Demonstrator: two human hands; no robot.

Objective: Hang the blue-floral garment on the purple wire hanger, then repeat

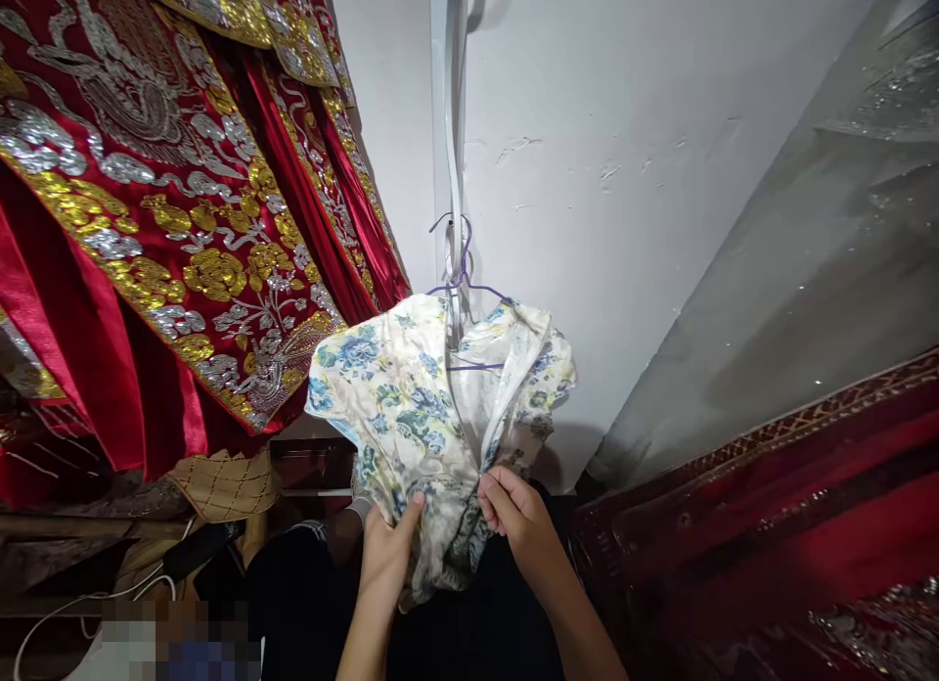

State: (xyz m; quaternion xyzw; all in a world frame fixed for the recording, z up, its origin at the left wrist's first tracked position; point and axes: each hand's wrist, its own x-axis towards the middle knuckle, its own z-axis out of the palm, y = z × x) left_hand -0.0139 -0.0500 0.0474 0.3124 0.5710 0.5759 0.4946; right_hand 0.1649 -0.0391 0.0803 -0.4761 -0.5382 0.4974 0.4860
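Note:
A short-sleeved floral garment (411, 387), cream with blue and yellow-green flowers, hangs on a thin purple hanger (485, 289) in front of me. Its neckline is open, showing the pale inside and the hanger's lower bar. My right hand (514, 510) pinches the front edge at the bottom of the neckline. Lower on the left side, my left hand (392, 544) grips the garment's cloth, thumb on the front and fingers hidden behind it. Below the hands the fabric bunches in folds.
Red garments (220, 221) with gold and silver embroidery hang at the left. A white wall (587, 172) stands behind, with a white strip (450, 104) running down to the hanger. Clear plastic covering (770, 260) and red fabric (843, 524) are at the right. A white cable (80, 598) lies lower left.

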